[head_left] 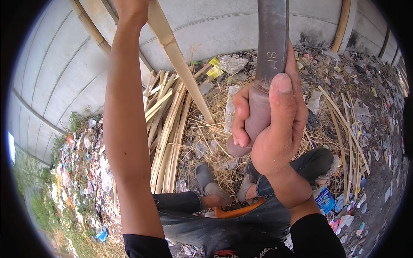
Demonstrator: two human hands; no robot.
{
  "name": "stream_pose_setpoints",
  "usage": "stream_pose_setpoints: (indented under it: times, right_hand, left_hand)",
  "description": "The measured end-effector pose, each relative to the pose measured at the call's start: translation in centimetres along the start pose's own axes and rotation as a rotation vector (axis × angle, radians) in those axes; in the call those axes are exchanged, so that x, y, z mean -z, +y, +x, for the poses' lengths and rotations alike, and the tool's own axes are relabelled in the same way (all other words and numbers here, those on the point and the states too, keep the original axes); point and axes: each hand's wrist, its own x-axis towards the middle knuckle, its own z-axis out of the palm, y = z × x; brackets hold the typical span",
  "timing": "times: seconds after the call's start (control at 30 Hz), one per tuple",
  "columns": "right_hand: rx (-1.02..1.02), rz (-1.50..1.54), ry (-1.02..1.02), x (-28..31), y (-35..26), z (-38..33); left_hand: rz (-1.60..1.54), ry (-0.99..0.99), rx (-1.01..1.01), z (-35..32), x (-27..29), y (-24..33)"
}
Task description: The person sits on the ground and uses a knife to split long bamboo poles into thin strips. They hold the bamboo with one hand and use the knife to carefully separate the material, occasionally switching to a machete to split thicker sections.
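My right hand (pixel 279 116) is wrapped round the brown handle of a machete (pixel 272 38), thumb laid along its side. The dark, broad blade points up and leaves the view at the top. At the upper left, only the wrist and lower part of my left hand (pixel 132 9) show; its fingers are cut off by the picture's edge. Right beside that hand, a long split bamboo strip (pixel 180 58) slants down, its lower end over the dry straw. Whether the left hand grips this strip is hidden.
A pile of pale bamboo strips (pixel 165 137) lies left of my feet, more strips (pixel 350 142) at the right. A concrete wall (pixel 215 32) stands ahead, with bamboo poles (pixel 91 26) against it. Litter covers the ground. An orange plastic edge (pixel 238 210) shows between my legs.
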Motion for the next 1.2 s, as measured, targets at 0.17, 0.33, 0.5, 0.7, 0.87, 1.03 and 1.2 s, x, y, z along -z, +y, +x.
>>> stream_pose_setpoints:
  times: [0.17,0.33,0.5,0.7,0.87,1.03,1.2]
  right_hand:
    - [-0.494,-0.159,-0.111,1.6,10.7,-7.5]
    - [-0.978,-0.132,-0.06,7.3,17.1,-11.4]
    - [-0.701,-0.085,-0.107,1.1,11.4,-6.3]
    - [-0.33,-0.177,-0.071,-1.3,16.6,-9.3]
    - [-1.069,-0.107,0.025,6.0,20.7,-11.0]
    - [-0.676,0.003,-0.057,1.5,10.8,-4.5]
    - [-0.065,-0.005,0.019,-1.4,8.5,-3.1]
  left_hand:
    - [-0.02,0.044,0.001,0.6,-0.9,0.0]
    - [-0.057,0.081,-0.011,2.3,1.5,-1.3]
    - [-0.027,0.093,-0.018,2.3,2.9,-2.5]
    - [0.114,0.211,-0.093,0.5,-0.4,-0.6]
    - [0.098,0.322,-0.064,1.0,1.5,-0.6]
    - [0.203,0.326,-0.139,0.7,2.0,-0.9]
    - [0.354,0.344,-0.123,-0.1,0.4,0.0]
